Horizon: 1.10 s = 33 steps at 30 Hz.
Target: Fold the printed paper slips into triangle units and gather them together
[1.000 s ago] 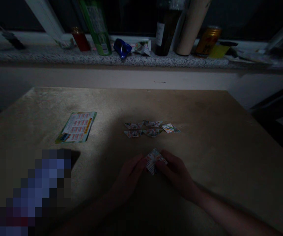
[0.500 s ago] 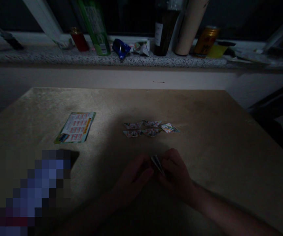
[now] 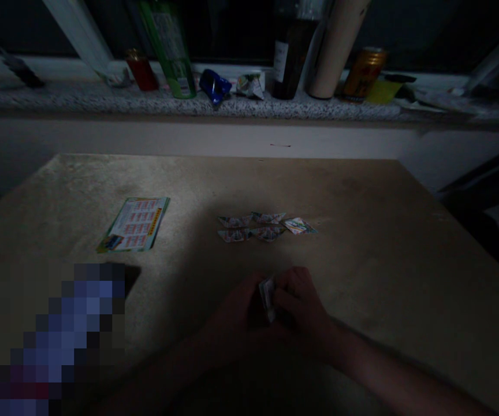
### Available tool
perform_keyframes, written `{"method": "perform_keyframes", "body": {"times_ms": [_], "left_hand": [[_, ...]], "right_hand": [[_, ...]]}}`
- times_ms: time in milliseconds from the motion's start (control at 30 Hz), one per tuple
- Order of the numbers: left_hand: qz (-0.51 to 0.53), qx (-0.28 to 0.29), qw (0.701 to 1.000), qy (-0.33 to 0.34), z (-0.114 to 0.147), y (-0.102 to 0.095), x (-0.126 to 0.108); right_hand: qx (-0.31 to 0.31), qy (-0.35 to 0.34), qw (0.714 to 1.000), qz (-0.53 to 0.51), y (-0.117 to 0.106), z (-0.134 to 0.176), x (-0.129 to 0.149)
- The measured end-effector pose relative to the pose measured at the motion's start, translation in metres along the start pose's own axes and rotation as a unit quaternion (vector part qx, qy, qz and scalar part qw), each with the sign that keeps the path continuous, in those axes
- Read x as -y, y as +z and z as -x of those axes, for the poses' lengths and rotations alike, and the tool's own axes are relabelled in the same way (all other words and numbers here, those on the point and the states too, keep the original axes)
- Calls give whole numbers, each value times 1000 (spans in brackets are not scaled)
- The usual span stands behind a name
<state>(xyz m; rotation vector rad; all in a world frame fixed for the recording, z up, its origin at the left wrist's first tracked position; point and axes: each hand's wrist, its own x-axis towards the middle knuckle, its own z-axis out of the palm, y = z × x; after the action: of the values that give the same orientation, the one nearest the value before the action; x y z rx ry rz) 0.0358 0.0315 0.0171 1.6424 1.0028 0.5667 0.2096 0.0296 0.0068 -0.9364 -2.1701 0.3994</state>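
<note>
Low over the near part of the table, a small piece of folded paper [image 3: 267,297] stands between my two hands. My right hand [image 3: 304,300] pinches its right side between thumb and bent fingers. My left hand [image 3: 238,315] closes round it from the left, its fingertips partly hidden in deep shadow. Farther off lie several small folded paper boats [image 3: 235,235] in two short rows. A flatter, diamond-shaped folded paper [image 3: 300,225] adjoins them on the right.
A printed calendar sheet [image 3: 134,225] lies on the table [image 3: 362,260] at left, with a blurred-out object [image 3: 67,329] nearer me. The windowsill [image 3: 232,107] behind bears a green container [image 3: 174,52], a dark bottle [image 3: 290,58], a gold can [image 3: 362,75] and crumpled wrappers [image 3: 215,86].
The folded paper has turned in my hands and moved slightly left, showing more of its face. My left hand has closed in around it. The paper boats have stayed put.
</note>
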Motion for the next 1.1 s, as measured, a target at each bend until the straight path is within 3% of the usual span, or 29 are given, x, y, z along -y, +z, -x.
{"method": "perform_keyframes", "body": {"times_ms": [200, 433, 633, 767, 933, 1100], "left_hand": [[-9, -13, 1000, 7, 5, 0, -2], [-10, -78, 997, -9, 4, 1, -1], [-7, -127, 991, -43, 0, 1, -1], [-5, -121, 992, -45, -1, 0, -2], [27, -107, 992, -62, -2, 0, -1], [132, -90, 980, -115, -4, 1, 4]], "right_hand": [[1, -3, 1000, 11, 3, 2, 0], [-13, -5, 1000, -21, 0, 0, 2], [-68, 54, 992, -90, -3, 3, 1], [-113, 147, 971, -154, -1, 3, 0], [-34, 281, 905, -317, 1, 2, 4], [-9, 296, 889, -349, 0, 3, 6]]}}
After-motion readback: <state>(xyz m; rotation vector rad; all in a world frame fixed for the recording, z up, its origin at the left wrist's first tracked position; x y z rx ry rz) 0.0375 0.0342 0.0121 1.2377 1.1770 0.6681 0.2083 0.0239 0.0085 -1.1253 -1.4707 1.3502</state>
